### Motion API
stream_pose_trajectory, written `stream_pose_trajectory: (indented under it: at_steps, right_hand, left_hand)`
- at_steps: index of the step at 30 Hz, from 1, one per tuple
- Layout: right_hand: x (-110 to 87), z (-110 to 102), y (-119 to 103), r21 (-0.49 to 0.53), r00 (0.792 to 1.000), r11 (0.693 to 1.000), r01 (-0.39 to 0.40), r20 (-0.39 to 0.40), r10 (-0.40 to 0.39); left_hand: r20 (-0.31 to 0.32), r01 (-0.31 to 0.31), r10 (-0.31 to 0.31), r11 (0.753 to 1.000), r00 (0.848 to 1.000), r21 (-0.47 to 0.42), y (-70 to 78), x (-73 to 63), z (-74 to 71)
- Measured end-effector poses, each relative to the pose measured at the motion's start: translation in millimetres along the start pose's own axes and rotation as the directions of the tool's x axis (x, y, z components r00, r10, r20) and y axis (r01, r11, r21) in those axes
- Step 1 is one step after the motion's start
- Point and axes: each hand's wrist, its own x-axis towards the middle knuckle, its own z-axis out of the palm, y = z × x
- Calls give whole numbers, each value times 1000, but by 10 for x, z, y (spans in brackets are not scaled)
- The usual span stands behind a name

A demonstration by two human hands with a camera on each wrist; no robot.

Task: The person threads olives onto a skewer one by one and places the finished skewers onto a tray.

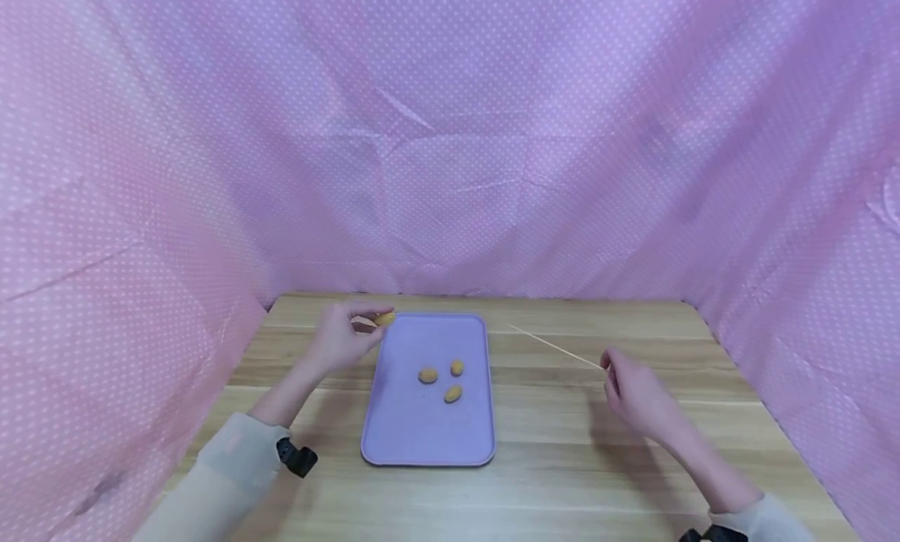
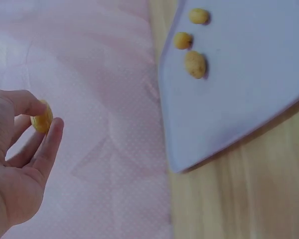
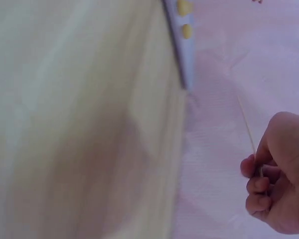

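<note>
My left hand [image 1: 344,339] pinches a small yellow potato [image 2: 42,119] between thumb and fingertips, above the far left corner of a purple tray [image 1: 429,440]. Over the table to the tray's right, my right hand [image 1: 636,394] grips a thin wooden skewer [image 1: 555,345] by one end. The skewer's free end points left and away from me, with nothing on it. Three small potatoes lie apart on the tray: one on the left [image 1: 427,376], one at the far right [image 1: 457,368] and one nearer [image 1: 453,394].
The tray rests on a wood-grain table [image 1: 562,464]. Pink dotted cloth [image 1: 450,175] hangs behind the table and along both sides. A black wrist camera [image 1: 297,457] is strapped at the left sleeve, another [image 1: 713,534] at the right.
</note>
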Motion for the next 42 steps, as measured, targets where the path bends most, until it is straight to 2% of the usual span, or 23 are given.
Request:
stream_pose_trajectory:
  at_steps: [2,4,8,12,14,19,26,33,42]
  right_hand:
    - [103,-55,-50,-27,994,997,68,-80,-70]
    - [198,-96,-126,-52,983,990,128,-122,-134]
    - [347,-91,-319,-73,953,967,245,-162,-254]
    - [437,-30,-529,-39,929,946,320,-182,-322]
    - [477,-10,-624,-26,925,943,332,-188,-331]
    - [558,-7,-770,-16,920,938,346,-192,-343]
    - [576,-62,-827,-26,921,939,342,-191,-341]
    - [573,-78,-856,-32,923,939,343,-176,-343]
    - [544,-53,-863,-28,925,939,344,-161,-343]
  left_hand:
    - [-24,-16,16,1000,1000,5,34,26,-31]
    - [-44,-27,27,1000,999,10,52,42,-47]
    - [-57,-12,10,999,998,-31,81,54,-54]
    - [-38,-1,0,1000,999,-29,124,56,-49]
    - [-33,4,-5,1000,999,-24,152,54,-39]
    - [-29,19,-21,997,999,-75,247,34,12]
    - [-16,-34,32,990,999,-137,325,32,80]
    - [-8,-78,78,990,997,-121,357,33,87]
    - [33,-77,81,991,996,-111,404,10,82]
